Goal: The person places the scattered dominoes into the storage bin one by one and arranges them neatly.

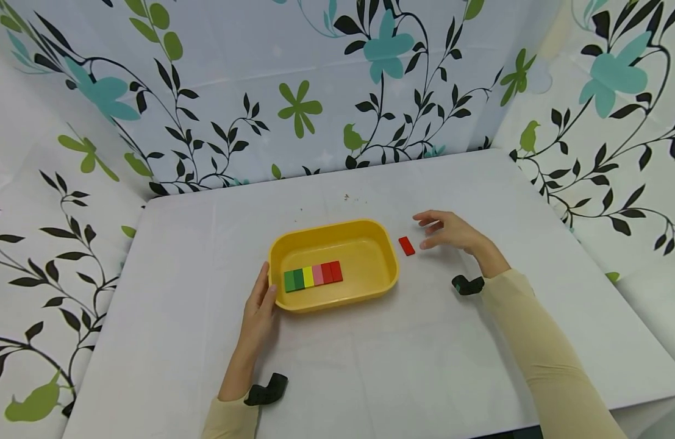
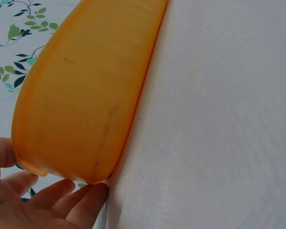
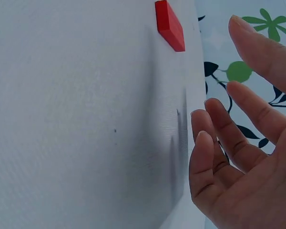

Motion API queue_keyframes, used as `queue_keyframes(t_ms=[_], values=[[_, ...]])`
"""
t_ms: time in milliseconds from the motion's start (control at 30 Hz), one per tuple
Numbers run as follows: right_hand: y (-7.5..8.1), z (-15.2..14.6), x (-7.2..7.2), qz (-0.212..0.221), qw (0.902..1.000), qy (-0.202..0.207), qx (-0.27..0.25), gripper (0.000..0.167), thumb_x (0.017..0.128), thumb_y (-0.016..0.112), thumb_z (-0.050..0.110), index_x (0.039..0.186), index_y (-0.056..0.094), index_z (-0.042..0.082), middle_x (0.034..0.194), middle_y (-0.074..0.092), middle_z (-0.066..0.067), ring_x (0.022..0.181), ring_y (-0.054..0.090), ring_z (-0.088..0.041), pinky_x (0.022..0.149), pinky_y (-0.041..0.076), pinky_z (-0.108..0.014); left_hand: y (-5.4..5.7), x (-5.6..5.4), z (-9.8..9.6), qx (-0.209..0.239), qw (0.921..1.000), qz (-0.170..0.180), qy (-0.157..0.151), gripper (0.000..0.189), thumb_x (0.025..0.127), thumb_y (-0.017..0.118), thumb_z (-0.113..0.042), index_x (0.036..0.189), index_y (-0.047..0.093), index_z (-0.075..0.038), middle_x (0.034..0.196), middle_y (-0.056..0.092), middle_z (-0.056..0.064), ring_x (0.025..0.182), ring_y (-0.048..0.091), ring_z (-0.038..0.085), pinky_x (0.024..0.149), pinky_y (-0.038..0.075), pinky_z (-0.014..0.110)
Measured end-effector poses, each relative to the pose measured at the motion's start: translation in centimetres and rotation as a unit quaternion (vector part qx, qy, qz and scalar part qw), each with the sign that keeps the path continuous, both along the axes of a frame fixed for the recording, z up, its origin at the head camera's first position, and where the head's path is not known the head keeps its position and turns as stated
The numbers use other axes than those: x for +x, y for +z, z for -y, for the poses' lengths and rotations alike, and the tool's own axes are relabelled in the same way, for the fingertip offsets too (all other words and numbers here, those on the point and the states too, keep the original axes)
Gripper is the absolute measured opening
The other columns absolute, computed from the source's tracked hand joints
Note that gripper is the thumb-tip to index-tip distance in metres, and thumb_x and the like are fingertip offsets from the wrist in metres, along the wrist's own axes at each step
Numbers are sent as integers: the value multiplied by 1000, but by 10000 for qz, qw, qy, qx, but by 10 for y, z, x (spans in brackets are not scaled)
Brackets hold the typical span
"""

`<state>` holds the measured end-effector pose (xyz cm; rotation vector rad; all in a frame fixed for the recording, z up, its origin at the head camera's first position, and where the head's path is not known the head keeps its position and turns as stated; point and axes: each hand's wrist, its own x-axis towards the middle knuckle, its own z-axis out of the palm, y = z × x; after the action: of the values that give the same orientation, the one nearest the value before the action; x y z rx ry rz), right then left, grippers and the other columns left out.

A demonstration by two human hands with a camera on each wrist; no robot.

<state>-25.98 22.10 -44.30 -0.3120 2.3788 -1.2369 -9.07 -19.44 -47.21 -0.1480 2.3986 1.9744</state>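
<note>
In the head view, a yellow tray [image 1: 364, 253] with rounded corners sits mid-table. My left hand [image 1: 258, 308] holds its left end; the left wrist view has that hand's fingertips against the end wall of the tray [image 2: 81, 95] and the thumb by the rim. Inside the tray lies a straight row of small coloured blocks [image 1: 313, 276], running green, yellow, pink and red from left to right. Just right of the tray, a single red block [image 1: 406, 246] rests on the table. Beside it my right hand [image 1: 449, 231] hovers with fingers loosely bent, nothing in them.
A white cloth covers the table [image 1: 370, 366]. Patterned curtain [image 1: 233, 79] with leaves and birds hangs along the back and both sides. Small crumbs [image 1: 348, 197] lie beyond the tray. Black straps [image 1: 267, 390] are on both wrists.
</note>
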Motion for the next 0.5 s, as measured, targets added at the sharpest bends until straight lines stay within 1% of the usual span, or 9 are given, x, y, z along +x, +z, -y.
queue_keyframes(t_ms=[100, 267, 400, 500], values=[[-4, 0, -1, -4, 9999, 55, 85, 67, 81, 78, 9, 142, 49, 8, 141, 49, -19, 120, 47, -35, 107, 42, -51, 1, 0, 0, -5, 10000, -8, 8, 55, 107, 37, -25, 158, 16, -28, 163, 16, -10, 150, 18, 10, 114, 30, 22], [-11, 4, -4, -40, 9995, 123, 302, 65, 80, 80, 10, 139, 52, 9, 137, 52, -17, 120, 48, -33, 108, 43, -50, 1, 0, -1, -21, 10000, -47, 9, 55, 107, 37, -26, 158, 16, -28, 163, 16, -10, 150, 18, 10, 113, 30, 20], [-12, 8, -3, -62, 9993, 196, 318, 65, 78, 81, 9, 137, 54, 9, 137, 52, -16, 119, 47, -33, 110, 43, -49, 1, 0, -1, -79, 9999, -94, -8, 55, 107, 37, -26, 158, 16, -27, 164, 15, -6, 151, 18, 15, 112, 31, 23], [-13, 11, -3, -100, 9991, 255, 329, 65, 77, 82, 9, 136, 55, 7, 138, 51, -16, 120, 46, -33, 111, 41, -49, 1, 0, -1, -111, 9999, -132, -15, 55, 107, 36, -25, 158, 16, -25, 165, 15, -2, 151, 18, 19, 111, 32, 22]])
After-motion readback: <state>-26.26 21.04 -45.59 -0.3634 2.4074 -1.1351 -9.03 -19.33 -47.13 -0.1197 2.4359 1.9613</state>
